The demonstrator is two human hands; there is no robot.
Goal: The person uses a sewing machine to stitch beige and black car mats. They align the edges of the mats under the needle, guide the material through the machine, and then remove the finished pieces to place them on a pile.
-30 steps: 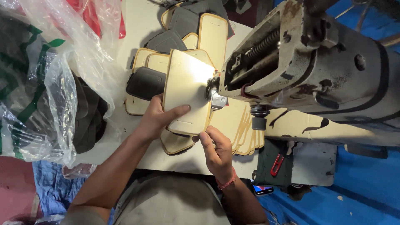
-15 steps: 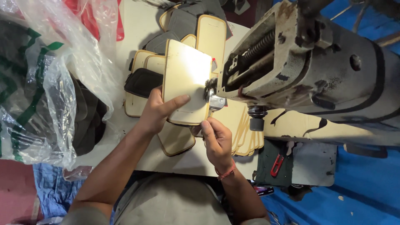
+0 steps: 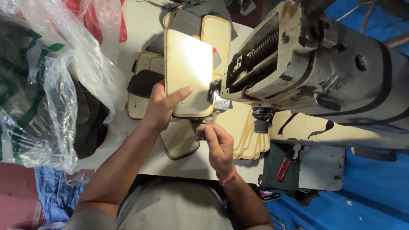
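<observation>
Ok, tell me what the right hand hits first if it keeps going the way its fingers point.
Probably the tan panel's lower edge at the sewing machine's needle area; the right hand points up there, though depth is unclear.

Pale worktable, bright light near its middle. Clear plastic bags at left. Blue tarp on floor right; reddish floor lower left.

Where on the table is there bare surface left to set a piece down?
Bare table shows between the plastic bags and the tan panel stack, and along the near edge by the right hand. Crowded around the left hand, held panel and sewing machine.
</observation>
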